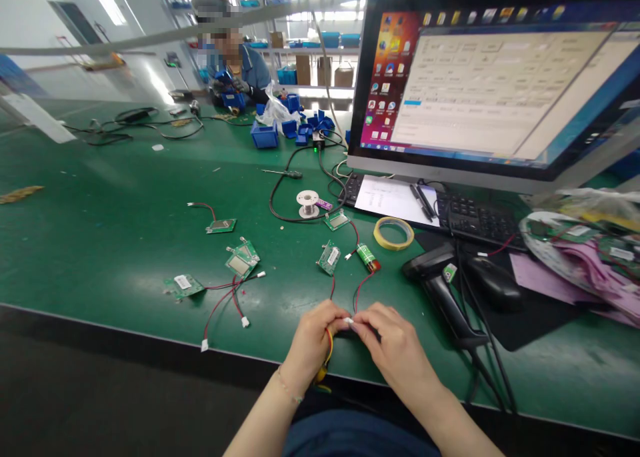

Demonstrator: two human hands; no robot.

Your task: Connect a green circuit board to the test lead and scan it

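My left hand (pixel 320 327) and my right hand (pixel 393 337) meet at the front of the table, fingers pinched together around a small white wire connector (pixel 349 320). A red lead runs from a green circuit board (pixel 329 258) to my left fingers. From a green battery (pixel 369 258) with a brown end, red and black wires go down to my right fingertips. The fingers partly hide the connector, so I cannot tell whether its halves are joined. Something yellow with a thin strip (pixel 329 350) shows at my left palm, mostly covered.
Left lie several boards (pixel 240 260) with wired plugs. Ahead are a solder spool (pixel 308 204), screwdriver (pixel 290 174) and yellow tape roll (pixel 393 233). Right are a barcode scanner (pixel 445 294), mouse (pixel 493 282), keyboard (pixel 475 217) and monitor (pixel 480 90). A co-worker (pixel 255 70) sits across.
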